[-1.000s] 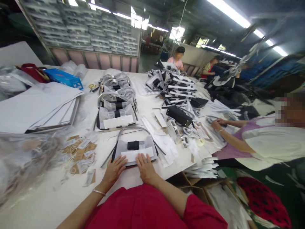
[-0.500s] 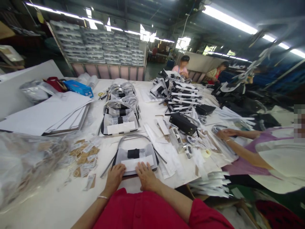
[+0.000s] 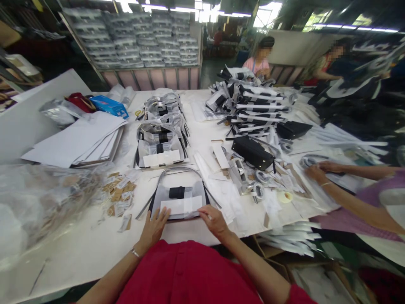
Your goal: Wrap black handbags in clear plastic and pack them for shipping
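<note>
A handbag [image 3: 164, 189] lies flat on the table in front of me, its dark edges showing around pale wrapping and its long grey-wrapped handle arching away. A black band crosses its middle, and a white paper strip [image 3: 172, 207] runs along the near edge. My left hand [image 3: 155, 224] rests on the bag's near left corner with fingers stretched out. At the near right corner, my right hand [image 3: 215, 220] is closed in a pinch by the strip's end; what is between the fingertips is too small to make out.
Beyond it stands a row of similar wrapped bags [image 3: 161, 158]. To the left are paper tags [image 3: 118, 192], clear plastic [image 3: 41, 202] and white sheets [image 3: 76, 139]. A black bag [image 3: 251, 152], a tape roll [image 3: 284, 196] and stacked bags [image 3: 259, 107] lie right, near a co-worker's hands [image 3: 316, 172].
My right hand has moved right along the bag's near edge, from lying flat to a pinch at the corner. My left hand stays at the left corner. The camera view has tilted down.
</note>
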`<state>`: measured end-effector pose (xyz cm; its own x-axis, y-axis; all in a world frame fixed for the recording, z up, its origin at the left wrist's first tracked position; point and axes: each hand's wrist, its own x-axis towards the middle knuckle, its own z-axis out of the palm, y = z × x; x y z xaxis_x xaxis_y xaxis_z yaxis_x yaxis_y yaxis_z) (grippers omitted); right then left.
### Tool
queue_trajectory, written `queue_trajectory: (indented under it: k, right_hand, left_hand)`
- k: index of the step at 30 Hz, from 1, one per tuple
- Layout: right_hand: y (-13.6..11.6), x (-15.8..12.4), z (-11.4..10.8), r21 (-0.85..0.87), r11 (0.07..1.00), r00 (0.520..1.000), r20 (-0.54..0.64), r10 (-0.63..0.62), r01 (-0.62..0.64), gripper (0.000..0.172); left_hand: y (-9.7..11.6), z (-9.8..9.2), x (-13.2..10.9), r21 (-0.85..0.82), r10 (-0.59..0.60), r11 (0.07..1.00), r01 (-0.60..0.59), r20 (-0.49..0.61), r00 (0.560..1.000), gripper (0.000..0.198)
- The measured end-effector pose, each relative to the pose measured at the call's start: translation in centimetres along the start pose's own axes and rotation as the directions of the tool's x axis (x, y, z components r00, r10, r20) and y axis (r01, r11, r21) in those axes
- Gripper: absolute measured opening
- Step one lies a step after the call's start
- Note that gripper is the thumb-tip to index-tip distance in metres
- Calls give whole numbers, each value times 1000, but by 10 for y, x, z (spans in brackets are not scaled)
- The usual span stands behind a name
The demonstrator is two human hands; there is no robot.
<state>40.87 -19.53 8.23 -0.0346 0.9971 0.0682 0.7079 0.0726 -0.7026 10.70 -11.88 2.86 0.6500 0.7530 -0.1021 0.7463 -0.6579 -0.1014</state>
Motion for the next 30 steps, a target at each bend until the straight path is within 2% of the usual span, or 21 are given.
queue_trajectory:
  k: [2, 3, 5, 8, 11, 16, 18, 20, 24, 26, 28, 30]
  right_hand:
    - [28, -11, -26, -2, 990, 979, -150, 139, -141, 34]
    - [43, -15, -37, -11, 978, 962, -183, 203, -208, 33]
    - [71, -17, -50, -75, 953, 947, -164, 278, -293, 28]
    - [103, -14, -48, -281, 915, 957, -79, 280, -291, 13]
    - [119, -12, -37, -454, 854, 961, -13, 277, -253, 12]
    - [131, -16, -34, -516, 836, 970, 39, 241, -187, 17]
    - [134, -14, -41, -465, 863, 966, 54, 251, -198, 18]
    - [137, -10, -50, -362, 892, 950, 50, 309, -271, 21]
    - [140, 0, -73, -12, 887, 888, -6, 461, -461, 25]
    - [139, 3, -84, 210, 835, 852, -15, 523, -508, 28]
    - [135, 5, -91, 425, 734, 818, 28, 574, -529, 32]
    - [128, 6, -96, 545, 628, 784, 91, 615, -556, 33]
  left_hand:
    - [4, -2, 1, 3, -20, 1000, 20, 11, 1000, 73]
    - [6, -3, 1, 7, -25, 1000, 25, 18, 1000, 72]
    - [9, -6, 0, 21, -32, 999, 31, 36, 999, 72]
    - [11, -9, -2, 35, -53, 998, 51, 45, 998, 72]
    - [11, -11, -3, 36, -59, 998, 58, 18, 998, 73]
    - [14, -13, 1, 53, -47, 997, 49, -47, 998, 69]
    - [18, -13, 4, 52, -52, 997, 56, -80, 995, 62]
    - [24, -13, 7, 51, -67, 996, 72, -99, 993, 55]
    - [30, -11, 13, 34, -100, 994, 104, -98, 990, 48]
    - [29, -8, 15, 25, -99, 994, 102, -106, 989, 46]
    - [26, -4, 17, 31, -81, 996, 86, -129, 988, 43]
    - [23, 0, 18, 51, -56, 997, 65, -165, 985, 39]
